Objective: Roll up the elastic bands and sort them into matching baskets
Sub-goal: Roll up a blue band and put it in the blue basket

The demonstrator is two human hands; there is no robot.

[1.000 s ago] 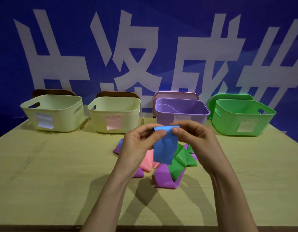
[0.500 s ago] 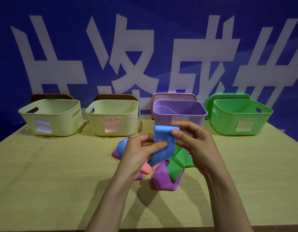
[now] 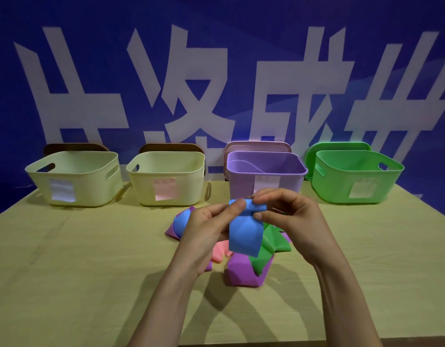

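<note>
Blue band [image 3: 244,237] rolled further, seemingly; left hand [image 3: 206,232], right hand [image 3: 292,220] pinch its top edge.

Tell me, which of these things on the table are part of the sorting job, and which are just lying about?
Part of the job: blue band, pinched by left hand and right hand; pile of bands; white-labelled cream basket, pink-labelled cream basket, purple basket, green basket.
Just lying about: lids behind the baskets; lettered banner.
</note>
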